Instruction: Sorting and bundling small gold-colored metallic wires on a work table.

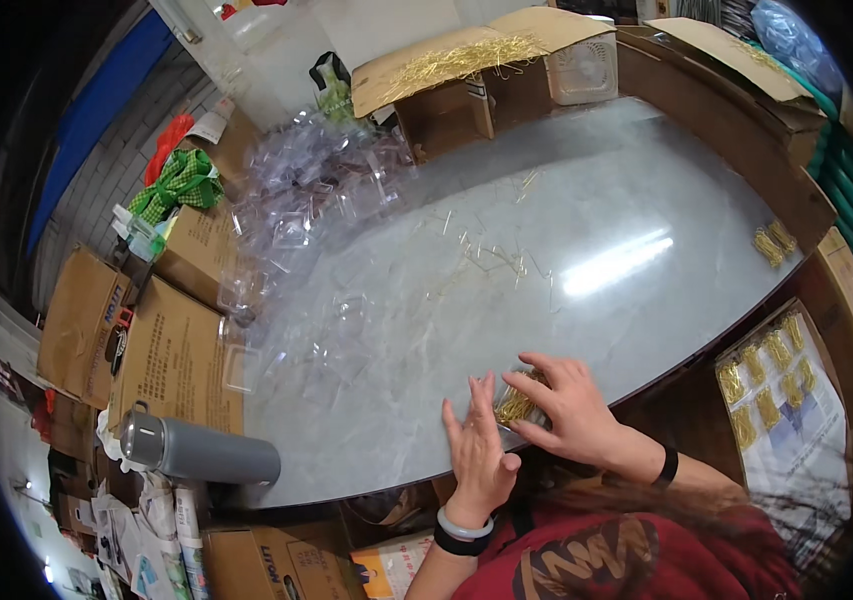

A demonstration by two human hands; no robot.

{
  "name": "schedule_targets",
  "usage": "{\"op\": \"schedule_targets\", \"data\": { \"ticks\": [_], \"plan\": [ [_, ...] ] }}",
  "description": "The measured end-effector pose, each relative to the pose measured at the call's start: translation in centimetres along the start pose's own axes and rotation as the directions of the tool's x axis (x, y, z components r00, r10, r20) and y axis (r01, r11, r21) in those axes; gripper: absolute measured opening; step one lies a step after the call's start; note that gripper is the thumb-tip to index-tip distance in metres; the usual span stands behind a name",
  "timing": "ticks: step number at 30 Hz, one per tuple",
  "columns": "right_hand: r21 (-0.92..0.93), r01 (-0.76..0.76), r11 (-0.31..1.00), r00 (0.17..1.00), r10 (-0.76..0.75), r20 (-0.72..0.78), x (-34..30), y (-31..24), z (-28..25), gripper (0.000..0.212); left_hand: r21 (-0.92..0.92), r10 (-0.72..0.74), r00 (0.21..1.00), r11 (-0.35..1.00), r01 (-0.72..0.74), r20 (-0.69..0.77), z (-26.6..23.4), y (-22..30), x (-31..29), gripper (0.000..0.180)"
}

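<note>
Across the middle of the view spreads a grey, glossy surface (406, 430) with a light streak reflected on it. Over its far left part lies a broad heap of clear plastic containers (316, 190). At the far edge stands an open cardboard box (376, 92), its top flap carrying a tangle of gold wire pieces (466, 60). To the right, beyond the edge, a pale printed sheet (796, 445) bears rows of gold bundles (768, 407). At the left edge is a grey bottle (211, 452), its lid pointing outward.

Close to the near edge, the right hand (574, 412) is partly open, fingers bent and spaced over the top of a gold wire bundle (516, 404), thumb along the near side. It touches the bundle, but whether it grips firmly cannot be told. Just left of it, the left hand (481, 450) is open and turned on edge, fingers nearly straight, thumb apart; it has hold of nothing visible. The bundle lies on the surface between the two hands. Two small bundles (774, 243) sit near the right edge, and thin loose wires (491, 258) are scattered around the centre.
</note>
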State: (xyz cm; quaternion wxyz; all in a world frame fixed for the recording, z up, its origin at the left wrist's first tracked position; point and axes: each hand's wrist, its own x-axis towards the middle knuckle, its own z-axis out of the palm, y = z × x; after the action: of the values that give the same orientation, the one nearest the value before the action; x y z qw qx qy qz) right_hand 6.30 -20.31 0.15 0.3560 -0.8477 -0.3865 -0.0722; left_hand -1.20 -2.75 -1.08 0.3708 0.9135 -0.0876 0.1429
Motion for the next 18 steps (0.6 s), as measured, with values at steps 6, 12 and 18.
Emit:
{"op": "schedule_targets", "data": {
  "ticks": [6,12,18],
  "plan": [
    [-0.038,0.092,0.995,0.994,-0.090,0.058,0.3,0.5,-2.6,0.069,0.062,0.005,1.000,0.998,-0.004,-0.015,0.2,-0.3,-0.3,0.105],
    [0.099,0.030,0.995,0.991,-0.042,0.124,0.7,2.8,-3.8,0.073,0.251,-0.015,0.998,0.967,0.031,-0.064,0.8,0.9,0.2,0.062],
    [-0.266,0.190,0.945,0.957,-0.117,0.266,-0.5,1.9,-1.7,0.076,0.333,-0.030,0.996,0.941,0.055,-0.081,0.9,1.2,0.4,0.049]
  ]
}}
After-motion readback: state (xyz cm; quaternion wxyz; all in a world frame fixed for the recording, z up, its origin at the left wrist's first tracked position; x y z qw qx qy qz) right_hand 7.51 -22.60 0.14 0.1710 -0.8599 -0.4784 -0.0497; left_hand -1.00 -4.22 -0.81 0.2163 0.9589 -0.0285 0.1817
